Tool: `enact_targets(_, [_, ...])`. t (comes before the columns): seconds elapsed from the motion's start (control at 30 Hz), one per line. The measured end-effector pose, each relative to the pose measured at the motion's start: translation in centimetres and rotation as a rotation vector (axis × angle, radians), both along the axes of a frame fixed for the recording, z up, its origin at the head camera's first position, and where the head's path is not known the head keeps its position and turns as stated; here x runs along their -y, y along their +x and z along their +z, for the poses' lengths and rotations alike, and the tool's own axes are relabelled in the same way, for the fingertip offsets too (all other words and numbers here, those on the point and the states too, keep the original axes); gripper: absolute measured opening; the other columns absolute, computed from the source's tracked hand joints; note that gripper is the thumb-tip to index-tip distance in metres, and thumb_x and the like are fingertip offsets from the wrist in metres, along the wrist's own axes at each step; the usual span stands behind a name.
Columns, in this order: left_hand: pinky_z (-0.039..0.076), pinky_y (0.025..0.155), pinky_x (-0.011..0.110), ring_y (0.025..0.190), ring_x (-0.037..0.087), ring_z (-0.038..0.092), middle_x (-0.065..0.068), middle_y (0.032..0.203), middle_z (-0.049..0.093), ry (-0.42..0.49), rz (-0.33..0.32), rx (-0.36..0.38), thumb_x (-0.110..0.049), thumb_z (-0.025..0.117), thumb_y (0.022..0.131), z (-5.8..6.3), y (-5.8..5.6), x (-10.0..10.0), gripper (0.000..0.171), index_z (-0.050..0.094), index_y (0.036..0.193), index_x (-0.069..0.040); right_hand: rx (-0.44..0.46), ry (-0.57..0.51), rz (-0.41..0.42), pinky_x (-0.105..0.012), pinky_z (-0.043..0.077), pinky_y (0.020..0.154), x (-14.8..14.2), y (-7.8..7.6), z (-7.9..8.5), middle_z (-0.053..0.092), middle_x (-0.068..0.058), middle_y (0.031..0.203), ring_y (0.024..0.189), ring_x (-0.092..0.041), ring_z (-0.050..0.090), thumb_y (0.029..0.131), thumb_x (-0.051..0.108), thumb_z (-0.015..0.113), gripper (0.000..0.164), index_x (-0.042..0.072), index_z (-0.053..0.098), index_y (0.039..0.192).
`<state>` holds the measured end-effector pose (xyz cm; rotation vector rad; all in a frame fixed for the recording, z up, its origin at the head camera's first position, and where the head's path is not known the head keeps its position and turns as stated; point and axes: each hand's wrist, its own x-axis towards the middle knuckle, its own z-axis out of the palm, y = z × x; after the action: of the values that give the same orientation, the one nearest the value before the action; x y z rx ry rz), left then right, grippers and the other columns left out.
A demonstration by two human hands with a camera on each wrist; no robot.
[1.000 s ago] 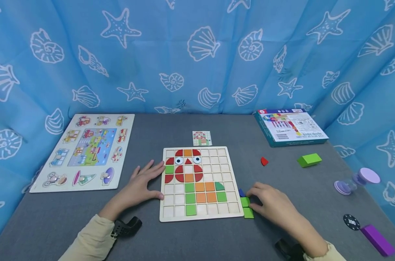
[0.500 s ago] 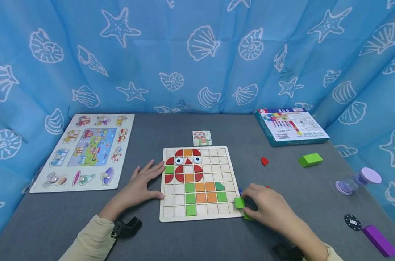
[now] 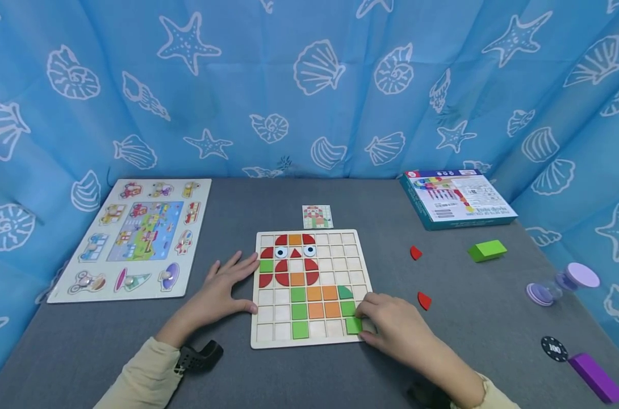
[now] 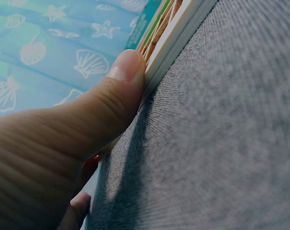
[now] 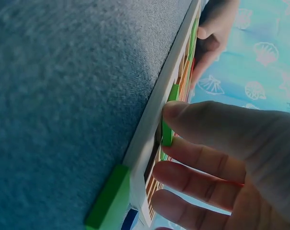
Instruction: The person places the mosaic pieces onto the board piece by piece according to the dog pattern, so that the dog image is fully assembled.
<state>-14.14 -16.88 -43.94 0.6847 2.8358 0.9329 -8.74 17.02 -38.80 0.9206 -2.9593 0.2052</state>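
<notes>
A wooden grid board (image 3: 335, 250) lies on the table, with red, orange and green tiles forming a pattern in its squares. My right hand (image 3: 398, 326) pinches a green square tile (image 5: 169, 117) between thumb and forefinger at the board's lower right corner. That tile (image 3: 354, 325) is tilted in the right wrist view, partly over a square. My left hand (image 3: 220, 292) rests against the left edge with fingers spread; its thumb (image 4: 125, 72) touches the board's side. Another green tile (image 5: 109, 196) and a blue piece (image 5: 130, 219) lie beside the board, hidden by my right hand in the head view.
Above the board lies a small pattern card (image 3: 317, 217). Two red pieces (image 3: 415, 253) sit to the right, near a green block (image 3: 487, 250) and a box (image 3: 458, 199). A peg puzzle (image 3: 130, 238) is on the left; a purple block (image 3: 596, 376) lies far right.
My right hand has picked up a green tile from beside the board and carried it left onto the lower right corner. A second red piece has come into view. My left hand stays put.
</notes>
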Motion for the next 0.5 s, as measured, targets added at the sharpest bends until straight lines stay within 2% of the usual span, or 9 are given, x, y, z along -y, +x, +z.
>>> enact_targets(0.5, [-0.002, 0.102, 0.058, 0.136, 0.029, 0.010, -0.003, 0.145, 0.026, 0.001, -0.003, -0.001, -0.061, 0.067, 0.059, -0.02, -0.01, 0.02, 0.096, 0.034, 0.138, -0.018, 0.008, -0.012, -0.021, -0.026, 0.046, 0.062, 0.28, 0.35, 0.01, 0.058, 0.013, 0.084, 0.072, -0.002, 0.050, 0.064, 0.029, 0.078, 0.030, 0.022, 0.066, 0.091])
